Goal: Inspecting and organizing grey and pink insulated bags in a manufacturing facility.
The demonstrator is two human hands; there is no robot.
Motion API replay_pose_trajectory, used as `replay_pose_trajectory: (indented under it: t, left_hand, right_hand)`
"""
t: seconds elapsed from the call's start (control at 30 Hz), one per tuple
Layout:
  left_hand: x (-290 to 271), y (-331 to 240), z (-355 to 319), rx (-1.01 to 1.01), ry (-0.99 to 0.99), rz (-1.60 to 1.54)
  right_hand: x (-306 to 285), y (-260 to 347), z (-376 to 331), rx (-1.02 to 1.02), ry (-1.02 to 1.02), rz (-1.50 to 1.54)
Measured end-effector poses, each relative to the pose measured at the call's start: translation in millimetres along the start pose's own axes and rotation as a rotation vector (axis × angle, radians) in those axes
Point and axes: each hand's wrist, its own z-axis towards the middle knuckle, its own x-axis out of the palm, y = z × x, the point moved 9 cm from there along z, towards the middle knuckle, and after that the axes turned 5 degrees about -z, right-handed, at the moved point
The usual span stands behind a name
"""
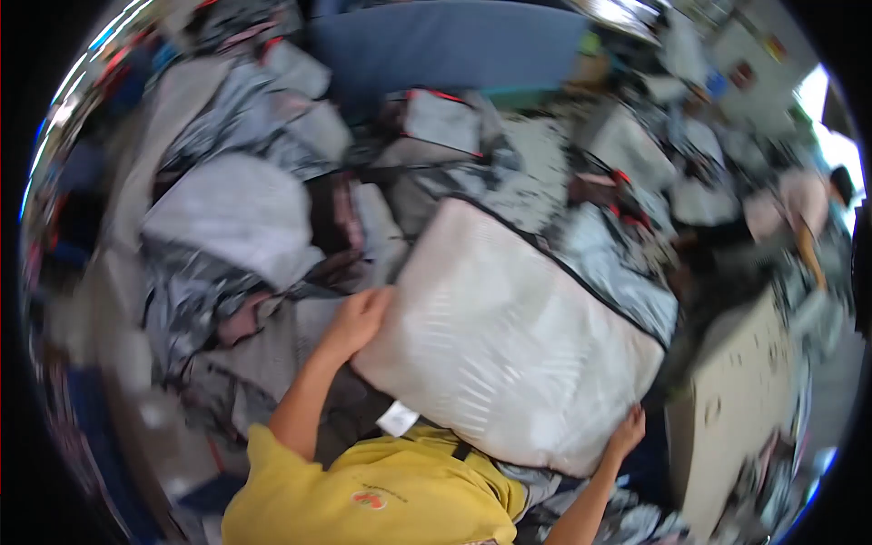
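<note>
A pale, rectangular fabric cover with dark piping (513,336) is stretched out in front of my body, tilted, with faint shiny stripes across its face. My left hand (361,322) grips its left edge, fingers closed on the cloth. At the lower right corner my right hand (627,431) is closed on the same cover; part of its fingers is hidden behind the edge. A small white label (397,418) sticks out from the lower left side of the cover, close to my yellow shirt (381,490). Motion blurs the picture slightly.
Heaped grey and white fabric pieces (232,213) lie to the left. Another piece with red edging (442,123) lies farther off. A blue-grey panel (445,45) stands at the back. Right of me is a beige board (736,409); beyond it another person (790,209) bends over.
</note>
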Motion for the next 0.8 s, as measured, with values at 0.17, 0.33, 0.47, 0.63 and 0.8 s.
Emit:
replay_pose_trajectory:
  t: [0.17, 0.33, 0.47, 0.63, 0.8]
  left_hand:
    - [-8.9, 8.6, 9.4, 0.213, -0.175, 0.097]
    - [-16.1, 1.0, 17.5, 0.388, -0.078, 0.211]
    - [-8.5, -12.9, 14.5, 0.380, -0.089, 0.160]
    - [12.5, -38.7, 4.0, 0.284, -0.070, -0.014]
    - [19.3, -94.5, -14.8, 0.495, -0.147, 0.155]
  right_hand:
    - [-75.1, 27.9, 26.4, -0.216, -0.330, -0.371]
    - [-197.8, -42.3, 112.6, 0.105, -0.560, -0.498]
    - [-236.6, -158.8, 151.9, 0.302, -0.456, -0.639]
    - [-173.8, -196.3, 175.0, -0.146, 0.241, -1.617]
    - [-89.5, 60.9, 83.0, -0.266, 0.037, 0.153]
